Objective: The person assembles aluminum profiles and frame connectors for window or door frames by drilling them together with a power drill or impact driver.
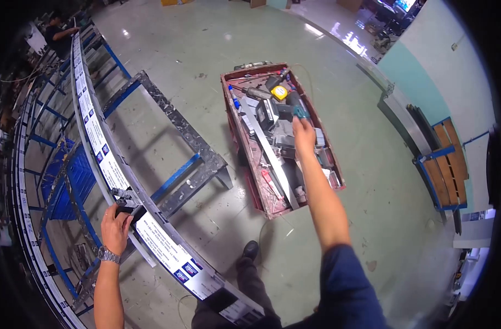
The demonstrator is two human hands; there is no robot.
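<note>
My left hand (pixel 115 230), with a metal watch at the wrist, is closed on a small black piece (pixel 131 213) at the edge of a long curved metal profile (pixel 110 170) covered in printed white film. My right hand (pixel 303 133) reaches over a red tool cart (pixel 269 209) and its fingers are wrapped at the end of a teal and grey power tool (pixel 298 105). Beside that tool in the cart lie a yellow tape measure (pixel 279 92), a black case (pixel 267 114) and a long flat metal strip (pixel 268 149).
A paint-spotted black and blue frame stand (pixel 176 123) supports the profile and juts toward the cart. Another person (pixel 58 35) works at the profile's far end. Stacked wooden slats (pixel 450 164) stand at the right. A blue crate (pixel 78 183) sits under the left frames.
</note>
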